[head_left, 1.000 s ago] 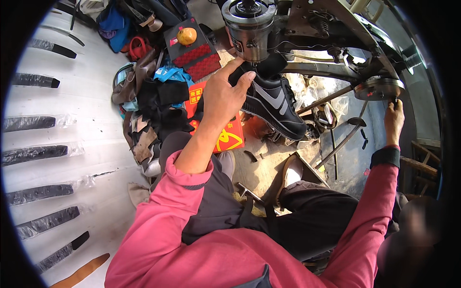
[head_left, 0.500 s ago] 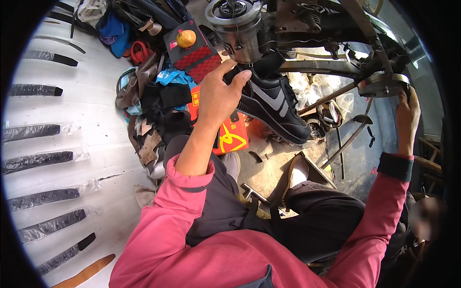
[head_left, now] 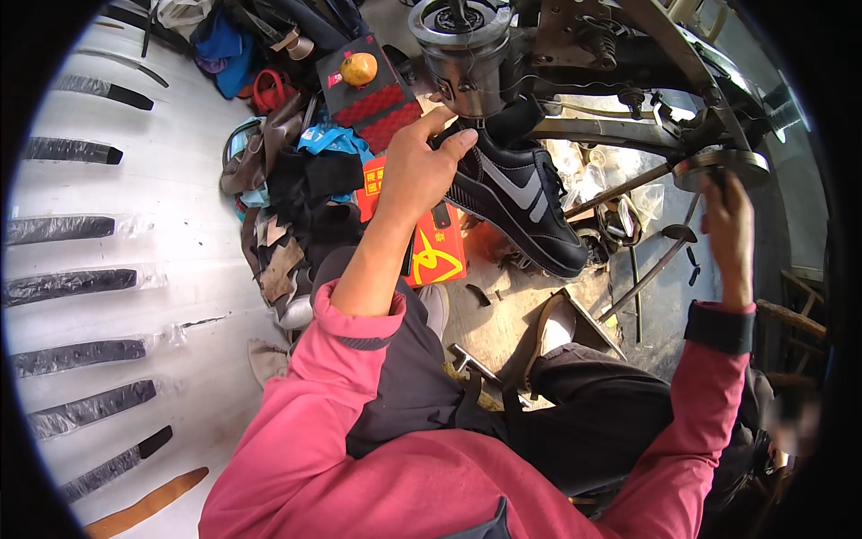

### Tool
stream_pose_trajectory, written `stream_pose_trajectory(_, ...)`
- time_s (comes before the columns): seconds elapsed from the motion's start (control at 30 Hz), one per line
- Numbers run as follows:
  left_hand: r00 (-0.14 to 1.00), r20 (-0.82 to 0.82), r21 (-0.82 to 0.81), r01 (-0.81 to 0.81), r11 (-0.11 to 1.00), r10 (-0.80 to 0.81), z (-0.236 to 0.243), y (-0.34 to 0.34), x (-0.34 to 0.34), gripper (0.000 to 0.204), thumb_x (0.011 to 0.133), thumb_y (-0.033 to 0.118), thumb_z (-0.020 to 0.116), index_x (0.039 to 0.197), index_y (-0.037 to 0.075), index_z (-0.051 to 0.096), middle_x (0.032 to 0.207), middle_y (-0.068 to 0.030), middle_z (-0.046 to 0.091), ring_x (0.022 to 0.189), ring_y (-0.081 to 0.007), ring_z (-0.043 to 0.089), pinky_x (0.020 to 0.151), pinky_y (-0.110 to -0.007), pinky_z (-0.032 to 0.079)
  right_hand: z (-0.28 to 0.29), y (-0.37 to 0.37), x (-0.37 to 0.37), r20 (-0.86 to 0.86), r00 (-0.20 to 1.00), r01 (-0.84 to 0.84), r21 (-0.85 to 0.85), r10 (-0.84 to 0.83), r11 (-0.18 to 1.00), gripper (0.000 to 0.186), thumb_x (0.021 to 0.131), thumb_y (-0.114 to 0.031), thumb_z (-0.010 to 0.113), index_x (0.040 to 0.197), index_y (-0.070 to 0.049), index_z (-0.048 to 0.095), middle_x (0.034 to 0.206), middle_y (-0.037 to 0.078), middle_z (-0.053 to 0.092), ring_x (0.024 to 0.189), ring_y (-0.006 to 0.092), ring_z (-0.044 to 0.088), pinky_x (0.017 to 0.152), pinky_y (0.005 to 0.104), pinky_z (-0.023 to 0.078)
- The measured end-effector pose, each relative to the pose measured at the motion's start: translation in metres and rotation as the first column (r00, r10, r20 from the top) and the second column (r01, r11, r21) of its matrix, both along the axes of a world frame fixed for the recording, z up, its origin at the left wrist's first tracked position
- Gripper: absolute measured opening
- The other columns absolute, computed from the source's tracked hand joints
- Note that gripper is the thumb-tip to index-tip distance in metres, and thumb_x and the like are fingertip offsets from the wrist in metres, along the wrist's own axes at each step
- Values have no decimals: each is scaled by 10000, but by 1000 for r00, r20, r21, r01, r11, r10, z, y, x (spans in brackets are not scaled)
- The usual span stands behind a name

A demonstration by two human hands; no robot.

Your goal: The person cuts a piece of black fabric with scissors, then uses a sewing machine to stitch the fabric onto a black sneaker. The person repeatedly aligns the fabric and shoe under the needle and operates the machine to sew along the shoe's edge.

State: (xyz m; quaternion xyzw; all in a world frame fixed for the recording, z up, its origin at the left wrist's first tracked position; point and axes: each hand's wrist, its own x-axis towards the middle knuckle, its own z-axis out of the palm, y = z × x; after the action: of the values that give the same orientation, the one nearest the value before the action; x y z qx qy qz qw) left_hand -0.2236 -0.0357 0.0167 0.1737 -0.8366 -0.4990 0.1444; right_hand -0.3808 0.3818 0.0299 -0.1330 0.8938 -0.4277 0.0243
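A black sports shoe [head_left: 525, 202] with grey side stripes sits on the arm of a dark metal stitching machine [head_left: 575, 54], its heel up under the round machine head [head_left: 460, 40]. My left hand [head_left: 417, 171] grips the shoe at the heel, thumb and fingers on its upper edge. My right hand [head_left: 729, 229] is raised at the right and holds the machine's round hand wheel [head_left: 718, 166] from below. Both arms wear pink sleeves.
A heap of leather scraps, bags and cloth [head_left: 287, 180] lies at the left, with a red box [head_left: 373, 94] bearing an orange fruit [head_left: 358, 67]. Dark strips in clear wrap [head_left: 67, 287] lie on a white sheet. My feet rest on the machine's treadle [head_left: 557, 323].
My right hand has lifted from beside the hand wheel and closed on it. My left hand stays on the shoe's heel, and the view has shifted slightly.
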Motion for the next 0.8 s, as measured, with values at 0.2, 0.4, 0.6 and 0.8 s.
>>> stream_pose_trajectory(0.2,1000,7,7,-9,1000,9,6,0,-3,410,903,210,776,1262,21,718,1085,-220,772,993,-309,749,890,-372,539,-16,83,-58,-379,858,449,222,-347,865,275,1077,-294,565,1200,-58,636,853,170,661,760,300,647,715,436,516)
stream_pose_trajectory(0.4,1000,7,50,-2,999,2,8,-1,-4,399,898,202,782,1265,56,732,1114,-215,773,1053,-321,740,943,-375,528,-72,25,-16,359,927,46,173,-107,984,327,1049,-316,634,1187,-22,602,773,121,646,672,206,658,614,381,510)
stream_pose_trajectory(0.6,1000,-8,34,14,999,-14,3,-5,-6,414,895,220,793,1273,63,734,1159,-233,761,1138,-344,719,996,-392,516,15,25,-17,-54,994,99,3,-99,995,250,1077,-264,606,1116,-24,664,715,9,544,611,115,510,553,286,412)
stream_pose_trajectory(0.8,999,26,0,-30,1000,30,0,-9,-10,427,866,260,844,1193,13,723,1161,-199,750,1144,-303,696,1009,-396,501,-36,85,-53,-399,845,470,238,-355,850,268,1084,-296,530,1227,-92,630,904,204,711,802,398,694,755,481,526)
